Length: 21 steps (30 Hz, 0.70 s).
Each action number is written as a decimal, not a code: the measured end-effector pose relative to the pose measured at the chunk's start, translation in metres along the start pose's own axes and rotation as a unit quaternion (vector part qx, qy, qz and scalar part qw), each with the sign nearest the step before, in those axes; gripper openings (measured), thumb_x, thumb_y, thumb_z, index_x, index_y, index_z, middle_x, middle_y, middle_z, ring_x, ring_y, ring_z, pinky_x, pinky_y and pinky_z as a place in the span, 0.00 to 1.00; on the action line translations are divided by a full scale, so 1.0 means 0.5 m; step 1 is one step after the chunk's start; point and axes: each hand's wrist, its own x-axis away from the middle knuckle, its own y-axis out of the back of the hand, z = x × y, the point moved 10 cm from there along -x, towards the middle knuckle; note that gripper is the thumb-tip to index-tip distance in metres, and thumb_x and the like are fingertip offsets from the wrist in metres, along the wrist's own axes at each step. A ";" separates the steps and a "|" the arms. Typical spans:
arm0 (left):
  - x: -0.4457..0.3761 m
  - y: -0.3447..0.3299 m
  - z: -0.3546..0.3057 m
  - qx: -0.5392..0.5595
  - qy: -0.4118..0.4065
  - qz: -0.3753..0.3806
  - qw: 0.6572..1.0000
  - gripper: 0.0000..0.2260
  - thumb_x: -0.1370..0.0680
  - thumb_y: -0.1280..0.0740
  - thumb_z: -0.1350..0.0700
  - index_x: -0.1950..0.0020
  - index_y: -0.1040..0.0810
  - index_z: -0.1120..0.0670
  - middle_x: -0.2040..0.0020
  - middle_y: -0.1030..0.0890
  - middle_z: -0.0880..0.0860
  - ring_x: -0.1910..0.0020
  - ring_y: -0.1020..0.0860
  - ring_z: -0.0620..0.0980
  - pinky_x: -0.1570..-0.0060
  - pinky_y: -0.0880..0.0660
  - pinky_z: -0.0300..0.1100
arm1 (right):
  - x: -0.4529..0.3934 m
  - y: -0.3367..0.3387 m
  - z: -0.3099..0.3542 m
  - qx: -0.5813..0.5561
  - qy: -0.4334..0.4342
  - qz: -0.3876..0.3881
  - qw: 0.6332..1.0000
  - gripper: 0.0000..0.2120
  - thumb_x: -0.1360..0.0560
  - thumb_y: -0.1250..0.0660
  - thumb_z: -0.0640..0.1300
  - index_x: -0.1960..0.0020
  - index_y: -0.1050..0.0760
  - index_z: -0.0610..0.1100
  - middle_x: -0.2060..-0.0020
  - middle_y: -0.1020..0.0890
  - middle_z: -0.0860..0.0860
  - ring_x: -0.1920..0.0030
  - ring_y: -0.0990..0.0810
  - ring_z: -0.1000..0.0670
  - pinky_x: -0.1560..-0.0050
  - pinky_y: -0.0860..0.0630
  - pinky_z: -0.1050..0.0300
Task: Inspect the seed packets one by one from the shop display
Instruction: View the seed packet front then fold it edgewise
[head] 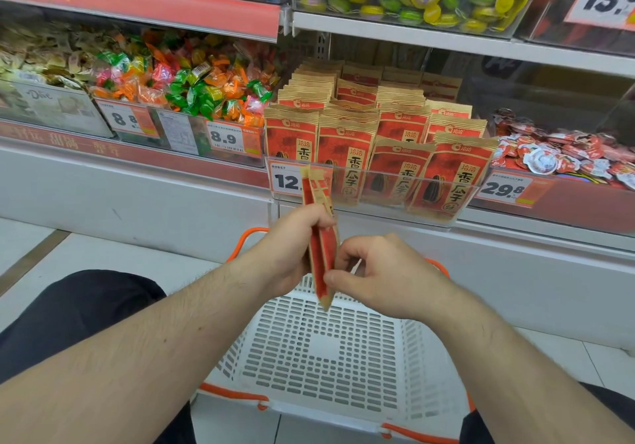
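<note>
Hidden: I see the held seed packet (321,237) edge-on only, so its printed face is unreadable; it covers part of the price tag (288,179), cutting the number after "12".
Left hand (290,247): my fingers are curled round the packet's left side, thumb near its upper half.
Right hand (374,272): thumb and curled fingers pinch the packet's lower right edge.
Packet position: upright between both hands, above the white basket (326,351), near the display bin (378,182).
Display: remaining seed packets (405,168) stand in rows, far rows partly hidden.
</note>
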 end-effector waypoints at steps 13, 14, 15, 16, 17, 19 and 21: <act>0.012 -0.043 0.000 0.062 0.009 0.108 0.992 0.20 0.32 0.43 0.58 0.45 0.19 0.56 0.53 0.15 0.58 0.57 0.17 0.56 0.52 0.22 0.51 | -0.001 0.074 -0.082 -0.330 -0.069 -0.139 0.931 0.06 0.21 0.33 0.44 0.49 0.22 0.41 0.62 0.18 0.39 0.72 0.23 0.51 0.71 0.26 0.56; 0.011 -0.041 -0.001 0.055 0.005 0.104 0.993 0.18 0.30 0.44 0.59 0.46 0.19 0.56 0.53 0.15 0.58 0.57 0.17 0.56 0.52 0.22 0.51 | 0.000 0.074 -0.080 -0.335 -0.061 -0.141 0.930 0.06 0.21 0.33 0.43 0.51 0.22 0.40 0.63 0.18 0.37 0.71 0.23 0.50 0.70 0.25 0.56; 0.008 -0.035 -0.004 0.050 -0.003 0.093 0.994 0.17 0.27 0.44 0.61 0.45 0.19 0.56 0.53 0.15 0.58 0.56 0.17 0.56 0.51 0.22 0.51 | 0.001 0.077 -0.080 -0.341 -0.055 -0.150 0.926 0.06 0.22 0.33 0.42 0.53 0.22 0.38 0.63 0.18 0.36 0.71 0.22 0.49 0.69 0.24 0.55; 0.004 -0.026 -0.009 0.046 -0.018 0.078 0.996 0.15 0.24 0.44 0.62 0.45 0.19 0.56 0.52 0.15 0.58 0.55 0.17 0.56 0.50 0.22 0.52 | 0.002 0.081 -0.081 -0.349 -0.051 -0.159 0.922 0.06 0.22 0.33 0.41 0.53 0.23 0.37 0.63 0.18 0.35 0.70 0.22 0.48 0.69 0.24 0.55; 0.001 -0.019 -0.017 0.043 -0.036 0.064 0.996 0.14 0.22 0.43 0.62 0.43 0.20 0.56 0.51 0.15 0.57 0.54 0.17 0.55 0.50 0.22 0.52 | 0.002 0.084 -0.083 -0.356 -0.051 -0.166 0.918 0.07 0.22 0.33 0.40 0.53 0.24 0.35 0.63 0.18 0.34 0.70 0.22 0.47 0.69 0.23 0.55; -0.002 -0.009 -0.030 0.043 -0.068 0.052 0.995 0.12 0.21 0.41 0.62 0.43 0.19 0.56 0.50 0.15 0.57 0.54 0.16 0.54 0.52 0.20 0.50 | 0.003 0.089 -0.087 -0.369 -0.053 -0.177 0.911 0.08 0.21 0.34 0.39 0.52 0.25 0.32 0.63 0.18 0.33 0.70 0.22 0.45 0.70 0.23 0.56; -0.002 -0.006 -0.036 0.045 -0.082 0.057 0.994 0.11 0.22 0.38 0.61 0.43 0.19 0.56 0.49 0.15 0.58 0.54 0.16 0.55 0.54 0.19 0.49 | 0.002 0.091 -0.089 -0.375 -0.052 -0.181 0.907 0.09 0.21 0.34 0.39 0.52 0.26 0.32 0.63 0.19 0.32 0.70 0.22 0.45 0.71 0.24 0.56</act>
